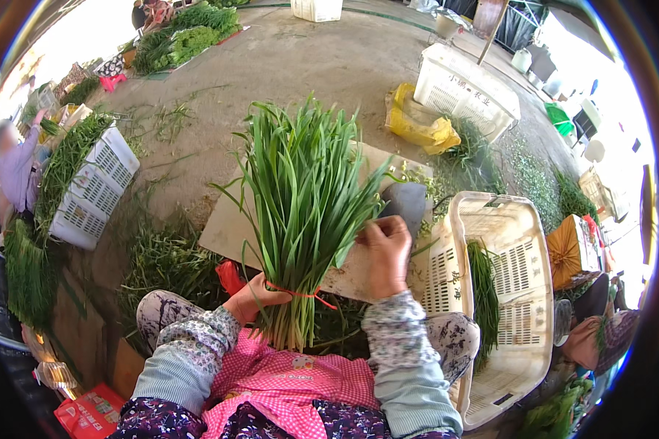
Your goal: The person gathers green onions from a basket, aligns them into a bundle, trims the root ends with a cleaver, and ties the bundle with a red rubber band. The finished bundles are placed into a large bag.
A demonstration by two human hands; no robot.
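Note:
A large bunch of long flat green leaves, like garlic chives (pixel 302 186), stands upright before me, its pale stem ends pointing at my lap. A thin red tie (pixel 302 294) goes around the stems, one end sticking out to the right. My left hand (pixel 255 299) grips the stems at the tie. My right hand (pixel 385 252) is raised at the bunch's right side, fingers curled by the leaf edges; whether they pinch a leaf is hidden. Behind the bunch lies a pale board (pixel 225 222) with a dark grey object (pixel 405 204) on it.
A white plastic crate (pixel 519 329) holding a green bunch stands at my right. Loose leaves (pixel 170 269) lie at left. A tilted crate (pixel 94 186) heaped with greens stands near a co-worker (pixel 16 164). Farther off are a yellow bag (pixel 417 123) and another white crate (pixel 464 88).

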